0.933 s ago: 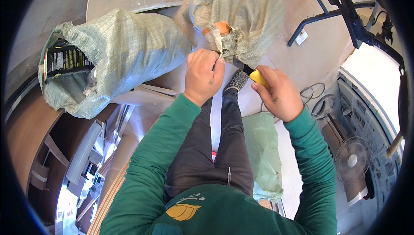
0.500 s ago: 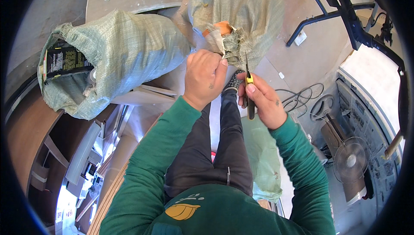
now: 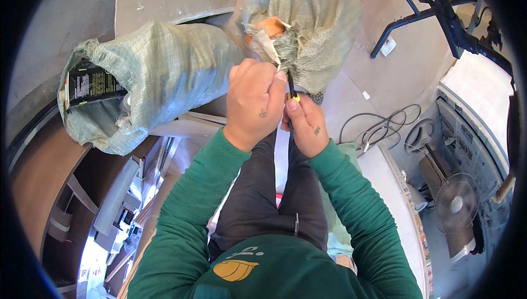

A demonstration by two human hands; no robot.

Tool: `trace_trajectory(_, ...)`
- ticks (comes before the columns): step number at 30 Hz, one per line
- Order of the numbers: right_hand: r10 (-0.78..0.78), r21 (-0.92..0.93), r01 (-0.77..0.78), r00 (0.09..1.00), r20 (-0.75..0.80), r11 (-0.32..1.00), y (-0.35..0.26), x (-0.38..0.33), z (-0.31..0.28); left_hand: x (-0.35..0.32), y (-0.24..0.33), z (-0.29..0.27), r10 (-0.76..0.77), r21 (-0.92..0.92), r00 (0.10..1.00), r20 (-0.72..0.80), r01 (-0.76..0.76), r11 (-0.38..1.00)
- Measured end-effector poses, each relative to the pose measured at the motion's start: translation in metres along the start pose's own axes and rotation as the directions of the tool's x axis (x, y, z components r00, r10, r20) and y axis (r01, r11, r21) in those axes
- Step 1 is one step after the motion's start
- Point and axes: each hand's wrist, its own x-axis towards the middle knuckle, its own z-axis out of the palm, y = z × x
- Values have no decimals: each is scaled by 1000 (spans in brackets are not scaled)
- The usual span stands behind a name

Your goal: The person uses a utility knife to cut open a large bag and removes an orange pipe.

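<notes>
Just beyond the left hand point(image 3: 254, 98), the full woven sack point(image 3: 325, 27) bulges, its frayed neck point(image 3: 287, 52) drawn toward the fingers. That hand is closed in a fist, pinching the end of the neck between thumb and forefinger. Close beside it, the right hand point(image 3: 307, 122) is curled around a yellow-and-black knife point(image 3: 293, 88), whose dark, narrow front end points away from the wrist and lies at the neck; whether the edge touches the weave is hard to tell.

The work looks partway through: the neck is ragged, and an orange piece point(image 3: 272, 25) shows there, ahead of the left fist. What seems left is the bunched part in the left hand's grip, which does not look cut free. To the left of that hand, a second woven sack point(image 3: 181, 76) already gapes at its far end, showing a black box point(image 3: 96, 85).
</notes>
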Motion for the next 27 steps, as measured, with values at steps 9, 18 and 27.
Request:
trace_trajectory(9, 22, -108, -42, 983, -184, 993, -13, -28, -20, -2, -4, -1, 59, 10, 998, -38, -59, 998)
trace_trajectory(18, -239, -424, 105, 930, -277, 900, -56, 40, -16, -6, -7, 7, 103, 51, 994, -33, -101, 994)
trace_trajectory(27, -309, -419, 186, 918, -248, 889, -42, 48, -16, -8, -22, 22, 34, 91, 986, -164, -19, 996)
